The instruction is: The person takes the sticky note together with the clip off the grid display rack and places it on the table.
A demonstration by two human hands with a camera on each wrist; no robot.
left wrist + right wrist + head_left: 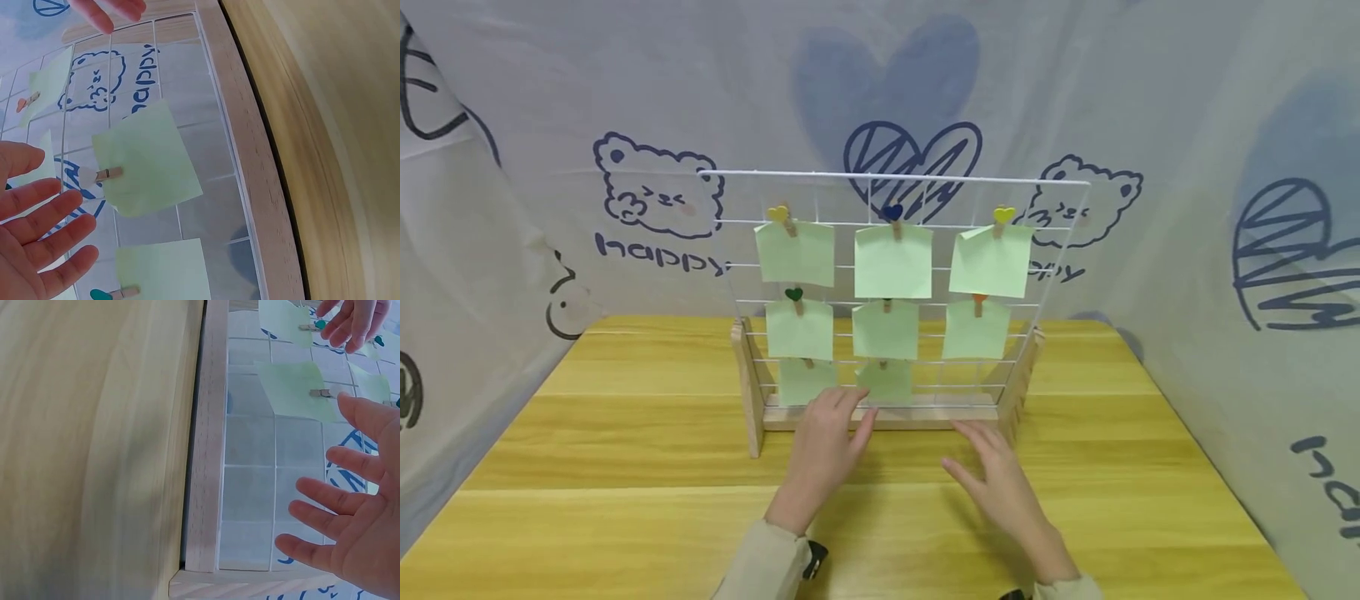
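Note:
A white wire grid [835, 173] stands upright in a wooden stand [880, 423], hung with pale green paper notes. Small wooden clothespins [110, 174] with heart tops hold the notes. The upper and middle rows carry three notes each; the lowest row has a left note [801, 382] and a middle note [891, 385]. My left hand [824, 450] is before the lowest notes, fingers loosely spread, holding nothing, and overlaps part of them in the head view. My right hand [1002, 487] hovers before the stand's right part, its fingers spread apart [369, 506] and holding nothing.
The stand rests on a yellow wood-grain table [625, 467]. Behind it hangs a pale cloth [737, 75] printed with hearts, bear faces and "happy". The stand's slanted wooden side pieces rise at the left [747, 392] and right [1028, 375].

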